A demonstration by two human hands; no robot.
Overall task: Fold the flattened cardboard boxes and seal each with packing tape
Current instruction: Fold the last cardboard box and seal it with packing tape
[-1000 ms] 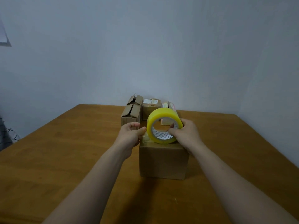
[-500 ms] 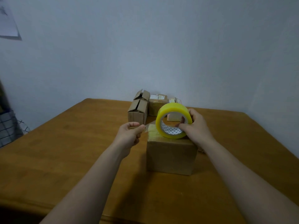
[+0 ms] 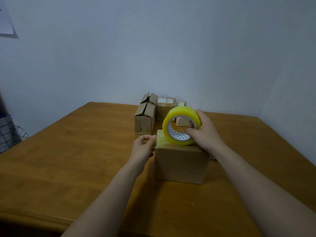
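Nearer the box than a moment ago, the person's left hand (image 3: 143, 148) pinches the tape end at the top left edge of a closed cardboard box (image 3: 181, 165) on a wooden table (image 3: 68, 159). A yellow tape roll (image 3: 183, 111) stands on edge on the box top, gripped by the right hand (image 3: 203, 132). Small boxes (image 3: 145, 117) sit behind.

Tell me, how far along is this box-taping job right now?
Done: the near box stands folded, flaps closed. In hand: the right hand grips the yellow tape roll on the box top, while the left hand pinches the tape end at its left edge. Left: pressing the strip down and cutting it; two boxes behind have open flaps.
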